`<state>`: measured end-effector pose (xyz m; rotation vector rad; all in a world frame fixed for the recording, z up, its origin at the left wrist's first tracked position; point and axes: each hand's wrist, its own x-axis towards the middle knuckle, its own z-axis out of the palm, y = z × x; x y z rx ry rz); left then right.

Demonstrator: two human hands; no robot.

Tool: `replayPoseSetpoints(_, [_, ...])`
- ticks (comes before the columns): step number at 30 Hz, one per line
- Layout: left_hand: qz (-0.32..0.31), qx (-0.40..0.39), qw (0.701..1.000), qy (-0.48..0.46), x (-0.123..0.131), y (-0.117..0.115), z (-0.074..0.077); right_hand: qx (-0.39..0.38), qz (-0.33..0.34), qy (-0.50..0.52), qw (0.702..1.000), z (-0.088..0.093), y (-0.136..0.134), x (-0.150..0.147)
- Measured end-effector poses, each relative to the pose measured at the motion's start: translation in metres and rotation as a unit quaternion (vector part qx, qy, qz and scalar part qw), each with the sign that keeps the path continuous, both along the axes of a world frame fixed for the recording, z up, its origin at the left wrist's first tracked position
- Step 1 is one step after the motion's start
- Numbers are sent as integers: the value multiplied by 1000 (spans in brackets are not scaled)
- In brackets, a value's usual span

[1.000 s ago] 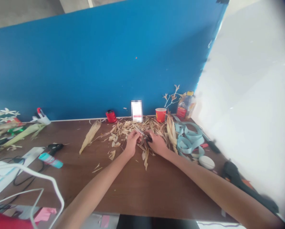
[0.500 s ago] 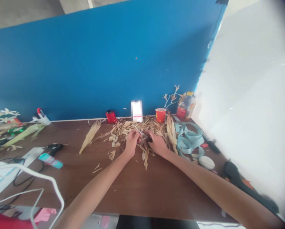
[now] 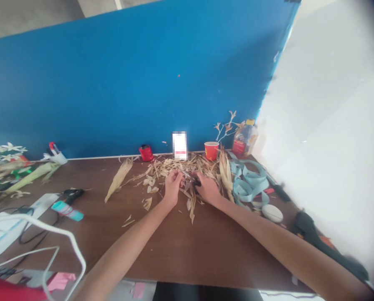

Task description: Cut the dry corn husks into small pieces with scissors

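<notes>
The person's two hands meet near the middle of the brown wooden surface [image 3: 180, 251], at the edge of a pile of dried corn husk scraps [image 3: 171, 165]. The left hand [image 3: 173, 187] is curled, fingers pressed together and pinching a husk strip [image 3: 192, 209], which hangs down between the two hands and trails toward 6 o'clock onto the surface. The right hand [image 3: 208, 189] is closed around the dark handles of a pair of scissors [image 3: 190, 178]. The blades point toward 10 o'clock at the left hand's fingertips; they are too small to tell whether they are apart.

From the hands, the scrap pile spreads toward 12 o'clock, up to the blue partition [image 3: 127, 83]. A red paper cup [image 3: 211, 151] stands at 1 o'clock, with a plastic bottle [image 3: 243, 138] further right. Loops of light blue ribbon [image 3: 248, 184] lie at 3 o'clock, and a white oval object [image 3: 272, 213] lies at 4 o'clock. A whole corn husk [image 3: 119, 177] rests at 9 o'clock, well apart from the hands. A black glue gun [image 3: 72, 193] and a teal tube [image 3: 67, 210] lie further left.
</notes>
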<state>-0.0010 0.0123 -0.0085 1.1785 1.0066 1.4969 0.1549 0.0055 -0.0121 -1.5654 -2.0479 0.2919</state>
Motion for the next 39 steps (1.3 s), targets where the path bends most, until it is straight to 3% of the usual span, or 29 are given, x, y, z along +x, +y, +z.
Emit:
replayPoseSetpoints(13, [0, -8, 1000, 3, -1, 0, -1, -12, 5, 11, 1000, 3, -1, 1])
replayPoseSetpoints(28, [72, 3, 997, 21, -3, 2, -8, -3, 7, -19, 1000, 2, 0, 0])
replayPoseSetpoints(39, [66, 4, 997, 34, -2, 0, -4, -10, 13, -35, 999, 7, -3, 1])
